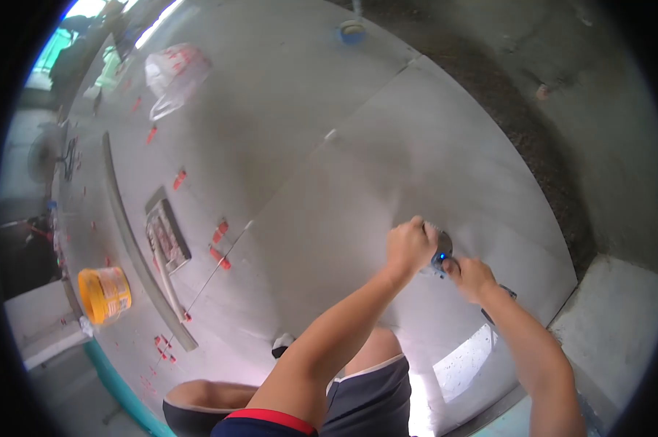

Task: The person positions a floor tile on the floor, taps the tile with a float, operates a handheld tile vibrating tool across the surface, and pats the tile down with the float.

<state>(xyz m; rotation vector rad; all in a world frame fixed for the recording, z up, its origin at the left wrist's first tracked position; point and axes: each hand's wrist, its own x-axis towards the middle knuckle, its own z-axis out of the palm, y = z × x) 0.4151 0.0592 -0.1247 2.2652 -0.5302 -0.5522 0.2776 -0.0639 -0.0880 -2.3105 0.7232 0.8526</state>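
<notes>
Squats or sits, cannot tell which, on large grey slabs (329,226) to the right of the yellow bucket (105,293). Holds a rounded grey handheld device (443,249) with a lit blue spot, well to the right of the bucket and a little farther forward. Clamps the fingers of the left hand (411,244) together over the left side of the device. Bends the fingers of the right hand (476,280) onto the near right side, with the thumb laid against it. Cannot tell how far round the fingers wrap, nor whether the device touches the slab below.

Shows a long grey bar (145,273) just to the right of the bucket, curved in this view. Includes, next to the right from the bucket, a flat rectangular tool (170,231) smeared with pale matter, then red clips (220,257) near a thin joint (289,180) between slabs. Shows also a clear plastic bag (175,76) with red marks, forward and right of the bucket, and a blue roundish item (352,31) much farther forward and right, too blurred to name.
</notes>
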